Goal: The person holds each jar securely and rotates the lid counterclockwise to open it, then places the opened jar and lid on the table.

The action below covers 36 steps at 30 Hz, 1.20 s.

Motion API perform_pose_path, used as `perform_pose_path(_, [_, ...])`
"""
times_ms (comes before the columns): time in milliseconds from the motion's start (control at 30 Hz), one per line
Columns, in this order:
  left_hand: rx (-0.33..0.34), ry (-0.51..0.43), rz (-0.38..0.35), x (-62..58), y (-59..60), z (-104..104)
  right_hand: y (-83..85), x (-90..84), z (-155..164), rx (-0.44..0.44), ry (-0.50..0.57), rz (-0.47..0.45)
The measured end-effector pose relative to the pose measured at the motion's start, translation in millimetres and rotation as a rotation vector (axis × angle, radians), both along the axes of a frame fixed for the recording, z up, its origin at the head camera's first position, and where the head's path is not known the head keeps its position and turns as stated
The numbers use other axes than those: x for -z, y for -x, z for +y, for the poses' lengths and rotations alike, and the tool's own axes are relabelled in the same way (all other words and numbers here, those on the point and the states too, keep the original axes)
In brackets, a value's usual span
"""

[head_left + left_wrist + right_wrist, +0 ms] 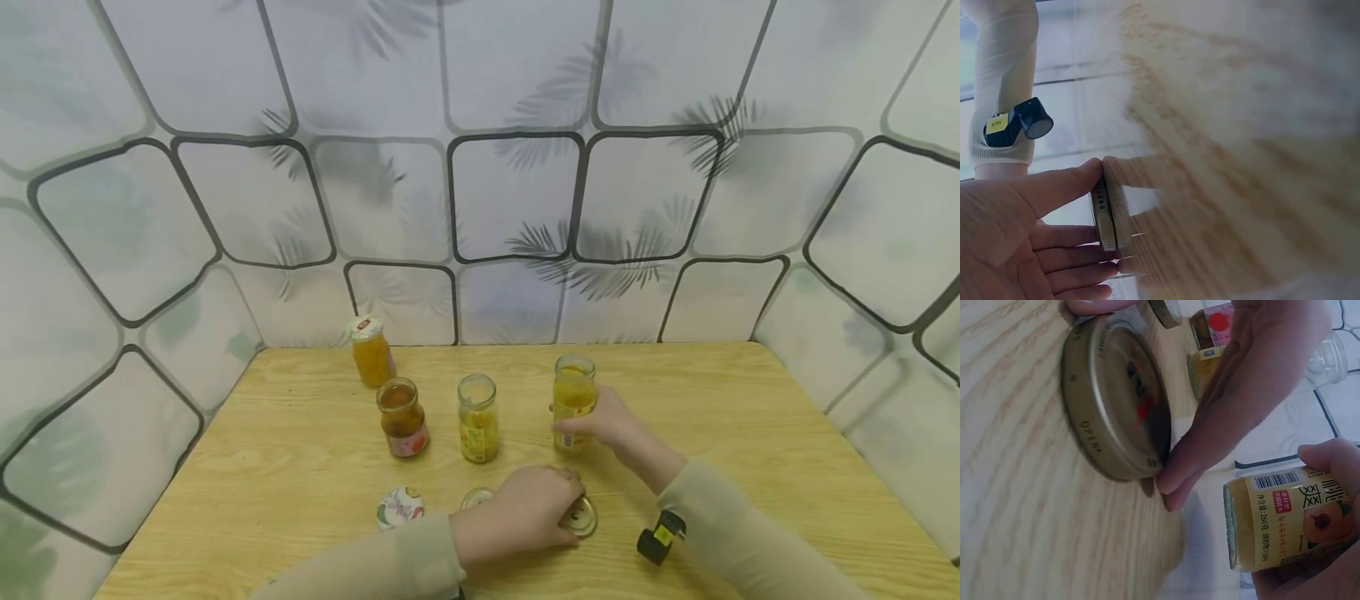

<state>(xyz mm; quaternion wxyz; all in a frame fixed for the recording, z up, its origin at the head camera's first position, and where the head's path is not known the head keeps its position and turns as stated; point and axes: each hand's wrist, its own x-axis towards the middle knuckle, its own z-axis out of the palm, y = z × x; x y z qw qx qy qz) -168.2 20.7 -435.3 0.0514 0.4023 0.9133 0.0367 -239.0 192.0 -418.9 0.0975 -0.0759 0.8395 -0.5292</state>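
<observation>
My right hand [611, 421] grips an open glass jar [574, 392] of yellow fruit upright round its side. A peach picture shows on the jar's label [1297, 515] in the right wrist view. Whether the jar's base touches the table I cannot tell. Nearer the front, my left hand [525, 510] pinches a gold jar lid [582, 518] between thumb and fingers, low at the tabletop. That lid [1119, 400], marked OPEN on its rim, stands large in the right wrist view. In the left wrist view, the lid [1104, 219] appears edge-on between thumb and fingertips.
Left of the held jar stand an open jar [478, 425] of yellow fruit and an open reddish-brown jar [403, 421]. A white-capped jar [371, 354] is behind them. In front lie a patterned white lid [400, 507] and a gold lid [477, 497], partly hidden by my left arm.
</observation>
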Motion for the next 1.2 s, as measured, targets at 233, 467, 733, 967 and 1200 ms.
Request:
perform_pose_path(233, [-0.007,0.007,0.016,0.8,-0.7,1,-1.2,10.0,-3,0.006,0.014,-0.001])
perform_pose_path(467, [-0.005,0.010,0.024,0.3,-3.3,0,-3.1,20.3,-6,0.005,-0.006,0.033])
perform_pose_path(733, [0.002,-0.005,0.019,-0.7,-2.2,0,-2.8,29.2,-8,-0.039,0.056,0.076])
perform_pose_path(967, [-0.009,0.010,0.006,-2.1,-3.2,0,-1.6,32.3,-7,-0.047,0.055,0.067])
perform_pose_path(1200, [-0.016,0.025,-0.006,-3.6,-3.1,0,0.3,34.1,-6,-0.073,0.047,0.087])
